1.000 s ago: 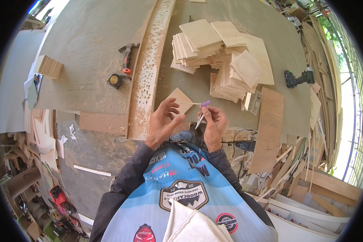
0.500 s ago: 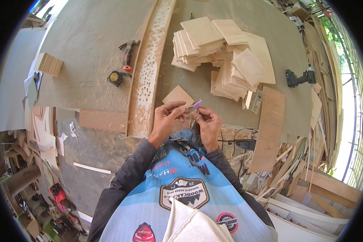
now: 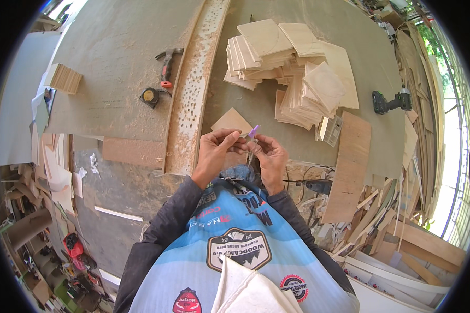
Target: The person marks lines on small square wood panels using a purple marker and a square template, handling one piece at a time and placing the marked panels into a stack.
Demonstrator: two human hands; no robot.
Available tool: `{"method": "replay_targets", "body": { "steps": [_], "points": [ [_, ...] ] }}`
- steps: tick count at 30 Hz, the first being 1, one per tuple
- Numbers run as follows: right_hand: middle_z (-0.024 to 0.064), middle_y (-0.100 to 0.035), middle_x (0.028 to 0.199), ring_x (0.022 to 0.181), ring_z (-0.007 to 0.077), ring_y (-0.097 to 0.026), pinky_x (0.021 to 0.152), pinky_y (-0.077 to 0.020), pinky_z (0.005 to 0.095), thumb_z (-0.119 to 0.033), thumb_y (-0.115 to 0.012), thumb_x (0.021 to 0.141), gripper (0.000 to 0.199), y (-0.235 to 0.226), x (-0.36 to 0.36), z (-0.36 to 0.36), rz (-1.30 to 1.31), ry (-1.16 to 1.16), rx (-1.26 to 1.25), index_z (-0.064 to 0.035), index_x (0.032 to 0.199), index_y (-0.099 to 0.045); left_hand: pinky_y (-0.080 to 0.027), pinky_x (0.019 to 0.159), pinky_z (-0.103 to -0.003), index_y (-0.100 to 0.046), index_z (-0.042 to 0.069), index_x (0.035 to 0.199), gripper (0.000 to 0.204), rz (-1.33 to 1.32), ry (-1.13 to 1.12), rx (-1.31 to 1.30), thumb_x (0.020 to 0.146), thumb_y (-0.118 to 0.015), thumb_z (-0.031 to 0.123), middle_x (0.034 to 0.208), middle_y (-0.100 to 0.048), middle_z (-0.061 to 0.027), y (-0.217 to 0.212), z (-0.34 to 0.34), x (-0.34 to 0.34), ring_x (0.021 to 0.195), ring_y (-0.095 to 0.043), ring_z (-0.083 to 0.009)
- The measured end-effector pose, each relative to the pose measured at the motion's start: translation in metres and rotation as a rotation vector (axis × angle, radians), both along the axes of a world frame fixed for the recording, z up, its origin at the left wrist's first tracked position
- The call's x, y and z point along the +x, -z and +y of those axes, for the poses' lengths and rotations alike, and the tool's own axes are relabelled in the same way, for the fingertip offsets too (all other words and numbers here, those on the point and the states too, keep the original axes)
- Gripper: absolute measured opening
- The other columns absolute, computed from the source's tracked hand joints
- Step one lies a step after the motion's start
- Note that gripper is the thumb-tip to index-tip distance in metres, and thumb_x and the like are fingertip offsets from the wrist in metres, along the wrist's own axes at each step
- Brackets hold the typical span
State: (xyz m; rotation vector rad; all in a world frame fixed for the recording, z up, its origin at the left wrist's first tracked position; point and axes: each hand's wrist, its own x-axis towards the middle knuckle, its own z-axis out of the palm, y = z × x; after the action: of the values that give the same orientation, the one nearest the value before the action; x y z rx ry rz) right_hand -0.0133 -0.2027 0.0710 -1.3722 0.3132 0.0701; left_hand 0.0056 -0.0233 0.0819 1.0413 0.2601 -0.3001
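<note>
My right hand (image 3: 270, 163) is closed in a pinch on a small purple piece (image 3: 254, 131), whose exact kind is too small to tell. Close beside it, my left hand (image 3: 213, 155) has thumb and fingertips pressed together; whatever lies between them is too small to make out. Both hands are in front of my body at the table's near edge. Just beyond the fingertips, a single thin square wooden board (image 3: 231, 120) lies on the table, partly hidden by my hands. Farther off stand loose stacks of thin square wooden boards (image 3: 266, 40).
A sawdust-covered perforated strip (image 3: 192, 99) runs up the table (image 3: 120, 36). On its left lie a claw hammer (image 3: 167, 68) and a tape measure (image 3: 150, 97), with a small wood stack (image 3: 63, 79) farther left. A cordless drill (image 3: 390, 101) and a long plywood board (image 3: 347, 167) are at right.
The purple piece has tipped slightly and shifted a little left between my fingertips. My hands remain almost in place, and the view has moved slightly.
</note>
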Motion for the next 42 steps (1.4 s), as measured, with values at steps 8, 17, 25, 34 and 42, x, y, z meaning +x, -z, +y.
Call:
{"method": "replay_targets", "body": {
  "steps": [8,17,25,34,42],
  "points": [
    [0.0078,-0.078,0.107,0.095,0.0115,-0.073,0.086,-0.0601,0.0281,-0.011,-0.085,0.098,0.033,0.007,0.007,-0.010,0.033,-0.172,-0.047,0.0059,0.124,-0.073,-0.064,0.077,-0.032,-0.074,-0.008,0.121,0.027,-0.029,0.013,0.101,0.109,-0.071,0.016,0.101,-0.081,-0.0175,0.011,0.007,0.008,0.087,-0.078,-0.0196],
    [0.0066,-0.076,0.095,0.085,0.0132,-0.074,0.074,-0.0631,0.0309,-0.002,-0.083,0.094,0.036,0.000,0.037,0.004,-0.138,-0.191,-0.412,-0.0015,0.129,-0.071,-0.060,0.078,-0.039,-0.056,-0.002,0.144,0.081,-0.252,-0.030,1.045,0.076,-0.095,0.016,0.125,-0.066,-0.0210,0.058,0.031,-0.019,0.089,-0.072,-0.0260],
    [0.0126,-0.075,0.088,0.075,0.0208,-0.075,0.068,-0.0595,0.0370,-0.014,-0.080,0.098,0.030,0.028,0.052,0.022,-0.371,-0.343,-0.723,-0.0017,0.123,-0.070,-0.059,0.073,-0.035,-0.053,0.000,0.148,0.078,-0.300,-0.138,1.009,0.079,-0.092,0.003,0.131,-0.065,-0.0188,0.082,0.022,-0.015,0.085,-0.073,-0.0230],
    [0.0152,-0.075,0.090,0.077,0.0320,-0.075,0.068,-0.0582,0.0413,-0.017,-0.078,0.098,0.022,0.028,0.055,0.038,-0.478,-0.335,-0.828,-0.0044,0.115,-0.070,-0.059,0.077,-0.039,-0.054,-0.001,0.144,0.072,-0.278,-0.171,0.990,0.079,-0.085,-0.006,0.129,-0.066,-0.0201,0.083,0.016,-0.002,0.080,-0.072,-0.0263],
    [0.0194,-0.076,0.101,0.086,0.0434,-0.074,0.073,-0.0583,0.0508,-0.016,-0.073,0.100,0.019,0.023,0.055,0.040,-0.452,-0.413,-0.812,-0.0055,0.115,-0.067,-0.061,0.071,-0.038,-0.056,0.001,0.142,0.068,-0.320,-0.229,1.094,0.080,-0.084,-0.007,0.124,-0.069,-0.0181,0.104,0.017,0.003,0.077,-0.075,-0.0257]
  ]
}}
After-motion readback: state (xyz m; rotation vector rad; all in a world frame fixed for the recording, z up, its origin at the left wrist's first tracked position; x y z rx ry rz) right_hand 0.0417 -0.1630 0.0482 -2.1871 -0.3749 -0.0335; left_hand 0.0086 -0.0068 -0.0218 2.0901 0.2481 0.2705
